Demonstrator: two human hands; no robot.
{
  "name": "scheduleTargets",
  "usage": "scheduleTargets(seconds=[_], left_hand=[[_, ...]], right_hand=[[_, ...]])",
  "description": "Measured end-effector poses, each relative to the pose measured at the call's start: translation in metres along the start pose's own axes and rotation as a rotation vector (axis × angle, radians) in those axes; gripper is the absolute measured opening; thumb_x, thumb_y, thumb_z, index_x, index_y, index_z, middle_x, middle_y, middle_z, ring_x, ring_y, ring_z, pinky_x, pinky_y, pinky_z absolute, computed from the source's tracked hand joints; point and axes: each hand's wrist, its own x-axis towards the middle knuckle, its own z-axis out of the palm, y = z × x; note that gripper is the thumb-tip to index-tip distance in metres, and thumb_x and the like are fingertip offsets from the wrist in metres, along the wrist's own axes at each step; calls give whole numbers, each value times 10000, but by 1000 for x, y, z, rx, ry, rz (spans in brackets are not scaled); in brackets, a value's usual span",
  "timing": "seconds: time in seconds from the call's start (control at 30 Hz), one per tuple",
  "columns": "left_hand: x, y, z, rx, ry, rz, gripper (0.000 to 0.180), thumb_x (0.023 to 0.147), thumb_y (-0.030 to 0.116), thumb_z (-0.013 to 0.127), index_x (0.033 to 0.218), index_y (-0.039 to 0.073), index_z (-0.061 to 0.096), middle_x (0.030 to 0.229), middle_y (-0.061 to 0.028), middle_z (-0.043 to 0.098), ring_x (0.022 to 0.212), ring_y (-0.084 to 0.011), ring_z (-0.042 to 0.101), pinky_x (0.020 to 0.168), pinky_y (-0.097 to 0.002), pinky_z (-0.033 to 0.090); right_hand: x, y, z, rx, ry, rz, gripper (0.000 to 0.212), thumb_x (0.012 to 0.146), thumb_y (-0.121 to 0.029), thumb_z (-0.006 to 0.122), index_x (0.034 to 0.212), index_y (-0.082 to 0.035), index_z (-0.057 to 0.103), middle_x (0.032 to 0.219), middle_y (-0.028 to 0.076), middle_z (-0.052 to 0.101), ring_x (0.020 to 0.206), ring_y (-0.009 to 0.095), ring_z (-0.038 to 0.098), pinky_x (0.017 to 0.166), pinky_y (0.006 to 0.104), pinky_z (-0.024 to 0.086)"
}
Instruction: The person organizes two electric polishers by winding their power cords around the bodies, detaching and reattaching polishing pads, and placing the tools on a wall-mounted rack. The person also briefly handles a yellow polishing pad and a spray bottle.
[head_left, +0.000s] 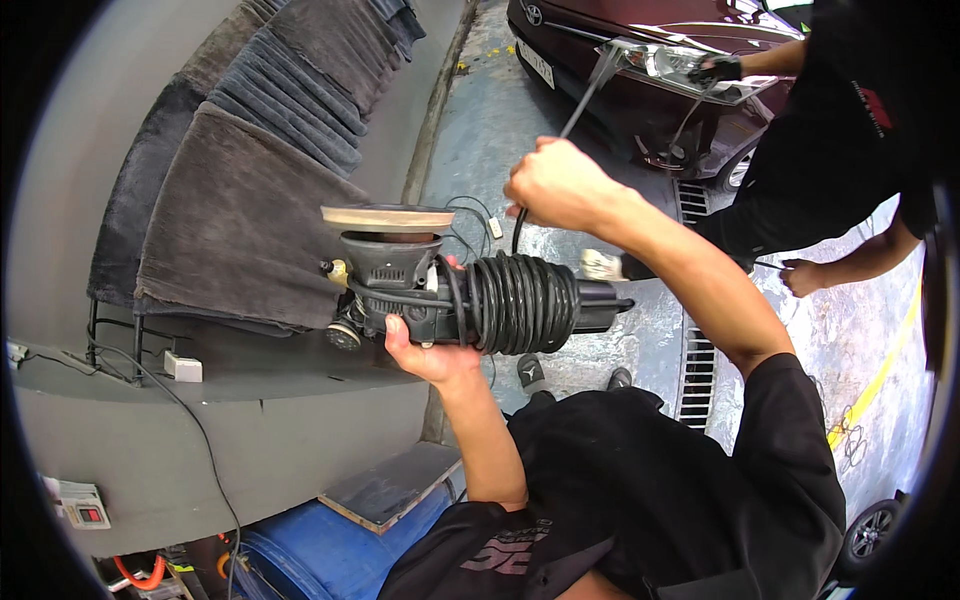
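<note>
Right now my left hand (425, 352) grips the polisher (440, 290) from below, its long axis lying left to right — my right hand (555, 185), up and right, is closed on the black cord (520, 225) wound round its handle.

Black polisher (420, 290) held sideways, tan pad facing up. Black cord (520, 300) coiled around its handle, loose end running up.

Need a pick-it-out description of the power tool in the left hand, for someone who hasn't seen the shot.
Start at the grey ledge hung with dark towels. Just right of it the left hand grips a black polisher from below. It alone has a flat tan disc on top and its black cord coiled round the body, the free end held up in the right hand.
</note>
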Motion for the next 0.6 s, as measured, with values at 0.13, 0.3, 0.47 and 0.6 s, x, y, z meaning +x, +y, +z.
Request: scheduleTargets(seconds=[0.13,0.3,0.47,0.6], left_hand=[[4,-11,-22,160,75,137,654,793,404,579,1263,-36,470,1102,-191,606,968,-315,625,849,-445,532],[-5,-5,2,345,181,62,565,760,142,667,1264,4,453,1145,-153,549,998,-261,588,875,-395,508],[-19,-17,-14,589,210,47,531,709,118,788,1111,1,461,1065,-115,561,928,-204,580,834,-337,482],[-33,-23,-34,1008,205,26,598,650,185,846,1068,-11,467,964,-130,587,859,-202,585,789,-340,480]], right_hand=[[-16,-40,-45,-98,-7,-2,109,700,-144,632,623,-68,641,602,103,625,599,273,648,708,391,500],[-46,-83,-50,274,-48,114,172,764,-103,634,903,-2,633,618,158,621,621,346,648,596,429,513],[-81,-110,-10,967,-65,433,397,822,-24,625,1205,30,536,683,176,620,621,278,647,604,387,501],[-86,-123,5,1427,-222,751,487,879,-60,609,1334,-11,443,638,35,571,540,100,526,510,269,418]])
